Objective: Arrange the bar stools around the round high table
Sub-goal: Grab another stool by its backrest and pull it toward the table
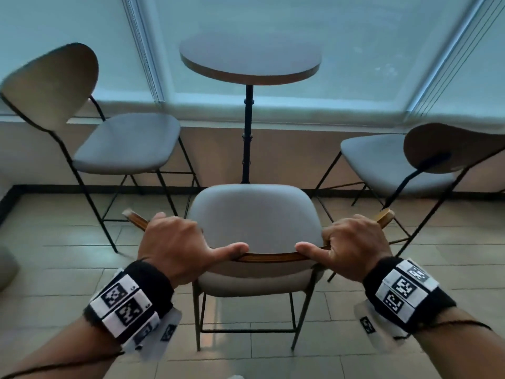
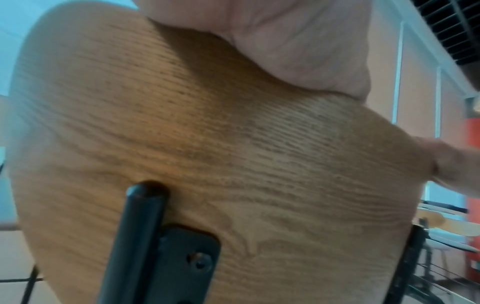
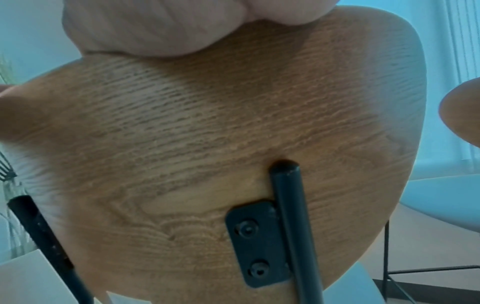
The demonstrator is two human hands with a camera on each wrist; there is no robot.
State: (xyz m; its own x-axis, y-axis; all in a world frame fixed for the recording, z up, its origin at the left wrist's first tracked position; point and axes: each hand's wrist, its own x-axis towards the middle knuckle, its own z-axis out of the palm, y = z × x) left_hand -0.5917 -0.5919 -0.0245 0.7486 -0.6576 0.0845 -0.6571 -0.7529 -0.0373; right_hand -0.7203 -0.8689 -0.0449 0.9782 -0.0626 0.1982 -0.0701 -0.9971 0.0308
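Observation:
A round wooden high table point(image 1: 250, 60) on a black post stands by the window. Directly in front of me is a bar stool with a grey seat point(image 1: 255, 214) and a curved wooden backrest point(image 1: 270, 257). My left hand point(image 1: 175, 244) grips the backrest's top edge on its left part, my right hand point(image 1: 352, 243) grips its right part, thumbs pointing inward. The wrist views show the backrest's grained back point(image 2: 207, 144) point(image 3: 207, 123) under each palm, with black frame rods and a screwed bracket. A second stool point(image 1: 125, 143) stands left of the table, a third stool point(image 1: 396, 162) to the right.
Frosted window panes and a low sill run behind the table. The floor is pale tile with a dark skirting strip point(image 1: 16, 192). A grey rounded object point(image 1: 6, 266) shows at the far left edge. Open floor lies between the middle stool and the table post.

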